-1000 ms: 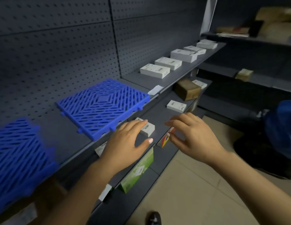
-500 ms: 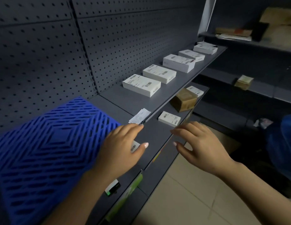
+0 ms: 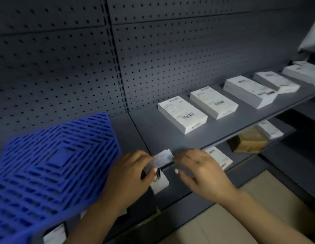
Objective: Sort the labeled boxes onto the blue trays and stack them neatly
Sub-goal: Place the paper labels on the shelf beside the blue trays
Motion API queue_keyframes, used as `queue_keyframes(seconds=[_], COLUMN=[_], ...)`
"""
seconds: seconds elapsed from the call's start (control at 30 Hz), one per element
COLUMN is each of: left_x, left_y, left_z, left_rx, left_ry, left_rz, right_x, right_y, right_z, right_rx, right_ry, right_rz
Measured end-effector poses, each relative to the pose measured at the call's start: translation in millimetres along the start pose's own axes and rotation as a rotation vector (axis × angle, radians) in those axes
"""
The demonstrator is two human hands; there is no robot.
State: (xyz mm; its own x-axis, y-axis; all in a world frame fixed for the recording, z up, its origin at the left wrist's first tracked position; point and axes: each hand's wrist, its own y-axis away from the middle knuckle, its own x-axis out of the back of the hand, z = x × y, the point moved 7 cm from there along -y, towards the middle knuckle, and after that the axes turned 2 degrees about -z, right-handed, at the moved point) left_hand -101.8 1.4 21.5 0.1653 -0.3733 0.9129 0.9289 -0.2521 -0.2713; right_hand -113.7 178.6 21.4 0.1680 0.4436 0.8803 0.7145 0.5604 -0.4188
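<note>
Both hands meet at the shelf lip just right of the blue tray [image 3: 54, 166], left hand [image 3: 133, 171] and right hand [image 3: 199, 169] pinching a paper slip [image 3: 162, 156], while the nearest labeled box [image 3: 182, 114] lies beyond, up-right, nearer the right hand, its long axis running away to the wall.

Blue slotted tray [image 3: 53, 166] flat on upper shelf, left. Row of white labeled boxes [image 3: 182, 114] lying flat to its right, apart, w/ barcode labels up.

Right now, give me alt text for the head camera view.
Two bare hands, left hand and right hand, meet at a small white paper slip on the grey metal shelf edge. Labeled white boxes line it; a blue slatted plastic tray lies left.
</note>
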Motion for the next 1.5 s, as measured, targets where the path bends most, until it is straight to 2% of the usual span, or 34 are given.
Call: queue_keyframes(seconds=[0.2, 0.43, 0.6, 0.9, 1.03, 1.23, 1.5], left_x=[-10, -20, -20, -18, -14, 15, 55], left_y=[-1, 7, 3, 0, 2, 10, 22], left_z=[2, 8, 13, 15, 17, 35, 39], left_rx=[0.134, 0.155, 0.160, 0.126, 0.062, -0.058, -0.161], left_ry=[-0.109, -0.162, -0.158, -0.169, -0.212, -0.251, -0.283], left_rz=[0.018, 0.024, 0.003, 0.041, 0.150, 0.477, 0.609], right_x=[-20, -35, -36, -36, -31, -4, 37], right_y=[-36, -40, -42, -44, -44, -46, -43], right_z=[17, 32, 34, 34, 33, 30, 0], right_rx=[0.213, 0.358, 0.466, 0.519, 0.533, 0.547, 0.600], right_ry=[-0.121, -0.214, -0.157, -0.123, -0.148, -0.166, -0.104], right_rz=[-0.073, -0.048, 0.008, 0.056, 0.091, 0.269, 0.401])
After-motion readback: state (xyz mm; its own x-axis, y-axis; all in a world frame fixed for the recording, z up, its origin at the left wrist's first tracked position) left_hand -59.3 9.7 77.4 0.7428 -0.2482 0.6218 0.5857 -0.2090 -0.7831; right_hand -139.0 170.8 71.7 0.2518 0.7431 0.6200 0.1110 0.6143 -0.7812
